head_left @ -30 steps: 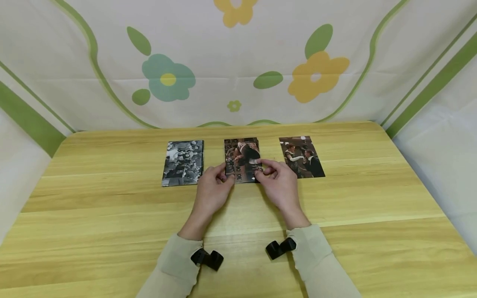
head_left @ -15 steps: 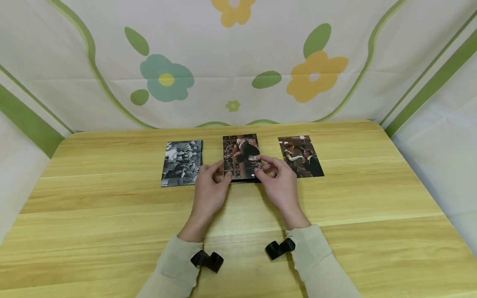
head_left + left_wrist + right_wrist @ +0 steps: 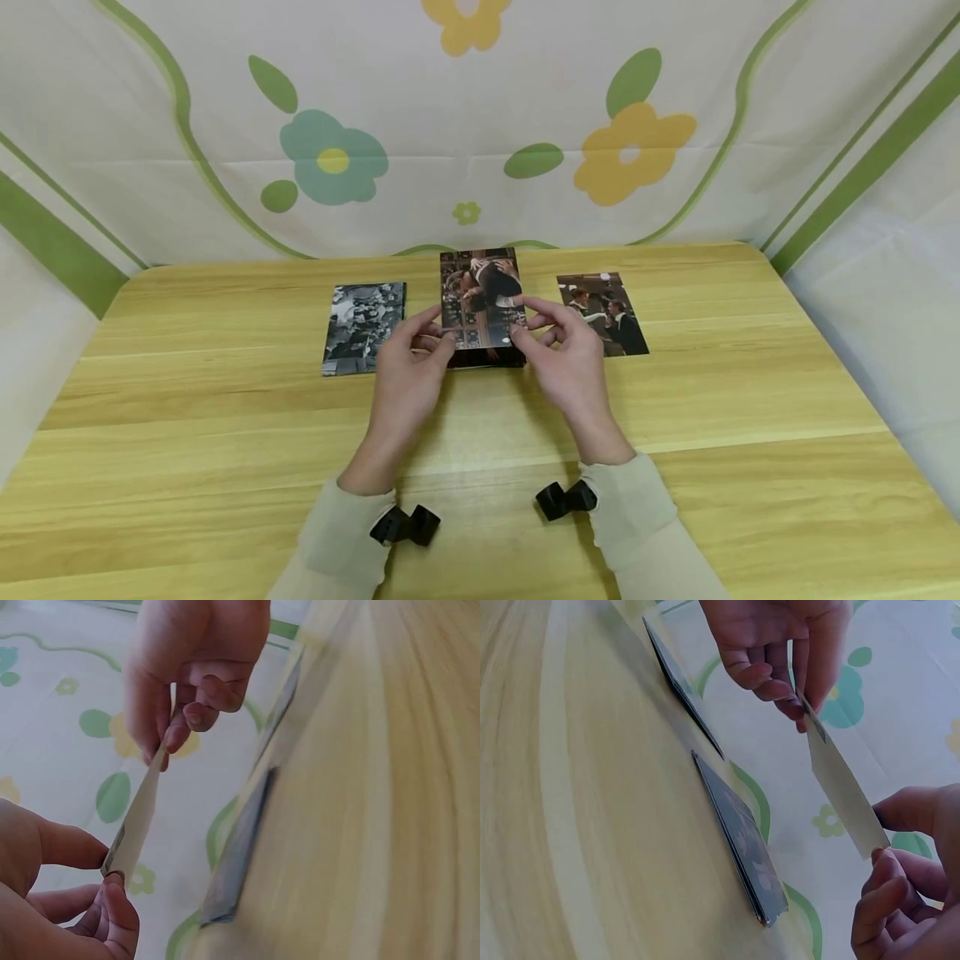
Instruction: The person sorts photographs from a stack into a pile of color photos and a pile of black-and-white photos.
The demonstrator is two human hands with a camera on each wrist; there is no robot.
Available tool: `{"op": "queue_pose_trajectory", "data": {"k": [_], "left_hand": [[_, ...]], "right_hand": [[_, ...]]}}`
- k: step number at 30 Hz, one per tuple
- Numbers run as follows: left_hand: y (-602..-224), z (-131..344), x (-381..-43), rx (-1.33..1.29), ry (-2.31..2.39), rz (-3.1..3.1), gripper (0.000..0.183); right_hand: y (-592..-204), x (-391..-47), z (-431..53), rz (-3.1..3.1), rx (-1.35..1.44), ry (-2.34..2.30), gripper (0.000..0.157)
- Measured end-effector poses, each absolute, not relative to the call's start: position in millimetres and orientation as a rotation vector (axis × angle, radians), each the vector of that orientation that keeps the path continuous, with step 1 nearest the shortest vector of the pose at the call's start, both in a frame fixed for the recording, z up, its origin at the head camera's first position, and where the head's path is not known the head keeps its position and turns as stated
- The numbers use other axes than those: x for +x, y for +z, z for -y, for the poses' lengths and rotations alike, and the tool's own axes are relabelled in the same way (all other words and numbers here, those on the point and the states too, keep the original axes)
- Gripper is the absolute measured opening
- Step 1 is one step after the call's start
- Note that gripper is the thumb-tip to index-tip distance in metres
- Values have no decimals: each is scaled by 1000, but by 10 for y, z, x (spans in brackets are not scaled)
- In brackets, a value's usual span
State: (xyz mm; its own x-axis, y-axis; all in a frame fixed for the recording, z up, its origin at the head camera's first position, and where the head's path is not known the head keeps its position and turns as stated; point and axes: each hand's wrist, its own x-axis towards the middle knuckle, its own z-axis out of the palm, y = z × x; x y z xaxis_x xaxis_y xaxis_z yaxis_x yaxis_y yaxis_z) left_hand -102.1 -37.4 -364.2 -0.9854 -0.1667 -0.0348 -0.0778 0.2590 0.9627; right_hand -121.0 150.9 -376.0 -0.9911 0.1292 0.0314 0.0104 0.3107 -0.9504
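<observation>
Between both hands a color photo card [image 3: 480,292] is lifted off the middle stack [image 3: 483,358], whose near end shows dark beneath it. My left hand [image 3: 411,362] pinches its left edge between thumb and fingers. On the opposite edge my right hand [image 3: 567,367] pinches it the same way. In the left wrist view the raised card [image 3: 139,817] appears nearly edge-on, its pale back showing, well apart from the stack on the table. The right wrist view shows the card's whitish back [image 3: 846,799] and the stack of several cards [image 3: 742,840] below.
To the left lies a pile of black-and-white photo cards [image 3: 363,329]. A color photo card [image 3: 609,312] lies at the right, partly behind the right hand. The wooden table [image 3: 480,450] ends at a flower-patterned cloth [image 3: 420,108] behind.
Both hands have raised the top card from the middle stack, up and slightly away, uncovering the near part of the stack. The left and right cards stayed in place.
</observation>
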Motion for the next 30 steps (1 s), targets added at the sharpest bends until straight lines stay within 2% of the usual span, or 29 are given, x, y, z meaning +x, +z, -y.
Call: {"op": "queue_pose_trajectory", "data": {"k": [14, 21, 30], "left_hand": [[-3680, 277, -1087, 174, -1840, 2443, 46], [-3671, -125, -1211, 24, -1818, 2489, 45], [-3668, -686, -1313, -145, -1815, 2580, 48]], "right_hand": [[-3788, -1252, -1608, 2457, -201, 1720, 37], [-3794, -1326, -1933, 2384, -411, 1665, 29], [-3779, -1344, -2414, 2297, -684, 1616, 30]]}}
